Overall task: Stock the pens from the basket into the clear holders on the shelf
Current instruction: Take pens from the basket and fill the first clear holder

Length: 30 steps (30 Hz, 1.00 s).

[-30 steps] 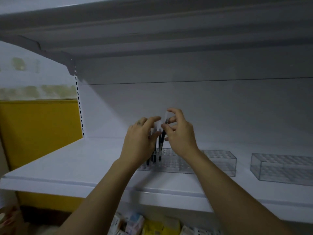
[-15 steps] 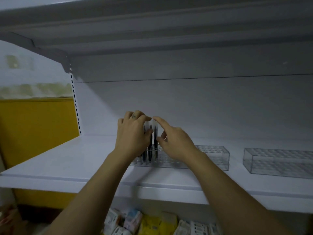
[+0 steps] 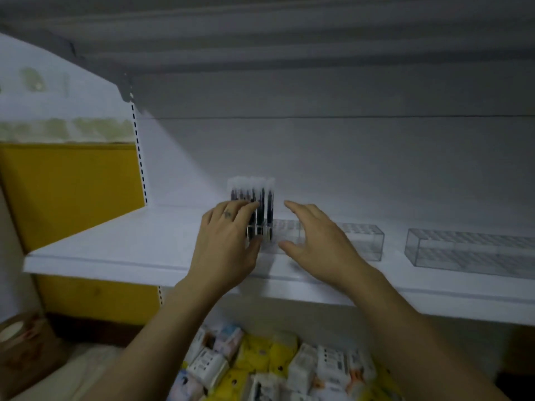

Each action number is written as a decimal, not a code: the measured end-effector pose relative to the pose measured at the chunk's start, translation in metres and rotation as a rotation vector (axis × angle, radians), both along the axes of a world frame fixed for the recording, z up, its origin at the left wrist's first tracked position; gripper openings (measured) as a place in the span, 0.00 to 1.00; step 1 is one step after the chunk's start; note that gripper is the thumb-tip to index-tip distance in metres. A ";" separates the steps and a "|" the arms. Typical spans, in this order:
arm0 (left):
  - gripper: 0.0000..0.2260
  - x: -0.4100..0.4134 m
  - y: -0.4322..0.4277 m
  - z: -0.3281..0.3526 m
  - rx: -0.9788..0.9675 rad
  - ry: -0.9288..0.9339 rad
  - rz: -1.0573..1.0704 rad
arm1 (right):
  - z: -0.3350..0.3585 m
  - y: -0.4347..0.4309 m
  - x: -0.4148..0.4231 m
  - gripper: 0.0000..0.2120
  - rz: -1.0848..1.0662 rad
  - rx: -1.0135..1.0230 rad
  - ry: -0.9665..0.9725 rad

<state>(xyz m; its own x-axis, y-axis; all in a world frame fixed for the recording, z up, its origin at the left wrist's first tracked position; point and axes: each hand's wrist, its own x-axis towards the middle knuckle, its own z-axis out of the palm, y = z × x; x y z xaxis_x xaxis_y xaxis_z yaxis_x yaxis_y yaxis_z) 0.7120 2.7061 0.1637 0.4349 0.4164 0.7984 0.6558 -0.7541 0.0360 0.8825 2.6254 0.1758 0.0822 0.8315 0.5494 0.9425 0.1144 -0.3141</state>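
Observation:
Several dark pens with pale caps [image 3: 262,195] stand upright in the left end of a clear holder [image 3: 366,241] on the white shelf [image 3: 115,241]. My left hand [image 3: 227,244] rests against the left side of the pens, fingers fairly straight, thumb low by the holder's front. My right hand [image 3: 315,241] hovers just right of the pens in front of the holder, fingers spread, holding nothing. The holder's middle is hidden behind my right hand. No basket is in view.
A second clear holder [image 3: 463,250] with no pens sits further right on the shelf. The shelf above [image 3: 289,39] hangs low overhead. Small boxed and yellow packs [image 3: 260,366] lie on the level below. A yellow panel [image 3: 69,192] stands at left.
My right hand has let go of the pen it was setting in and drawn back to the right, opening. My left hand has dropped from the pen tops to their side.

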 end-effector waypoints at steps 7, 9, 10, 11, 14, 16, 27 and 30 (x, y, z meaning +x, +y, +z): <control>0.19 -0.010 -0.051 -0.052 -0.084 0.036 -0.049 | -0.044 -0.057 -0.021 0.26 -0.010 0.026 -0.118; 0.18 -0.014 -0.067 -0.074 -0.134 0.042 -0.075 | -0.065 -0.074 -0.023 0.22 -0.013 0.045 -0.085; 0.18 -0.016 -0.074 -0.085 -0.174 0.045 -0.093 | -0.076 -0.082 -0.025 0.20 -0.008 0.041 -0.054; 0.17 -0.017 -0.080 -0.097 -0.217 0.052 -0.112 | -0.089 -0.089 -0.027 0.17 -0.001 0.015 -0.026; 0.17 -0.016 -0.097 -0.140 -0.328 0.117 -0.144 | -0.134 -0.108 -0.030 0.15 -0.011 -0.101 0.000; 0.17 -0.014 -0.105 -0.173 -0.394 0.167 -0.164 | -0.168 -0.117 -0.029 0.18 -0.048 -0.220 0.041; 0.25 0.001 -0.152 -0.329 -0.916 0.545 -0.154 | -0.361 -0.163 -0.025 0.32 -0.156 -0.774 0.251; 0.28 0.013 -0.159 -0.347 -0.918 0.591 -0.164 | -0.380 -0.157 -0.029 0.31 -0.146 -0.807 0.294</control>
<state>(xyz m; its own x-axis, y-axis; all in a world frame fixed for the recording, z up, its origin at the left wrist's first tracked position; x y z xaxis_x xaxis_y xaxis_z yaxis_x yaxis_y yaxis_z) 0.7246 2.5471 -0.1836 0.7502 0.6469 -0.1368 0.6489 -0.6804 0.3406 0.8539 2.4689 -0.2041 0.2642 0.9279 -0.2632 0.7982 -0.3635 -0.4804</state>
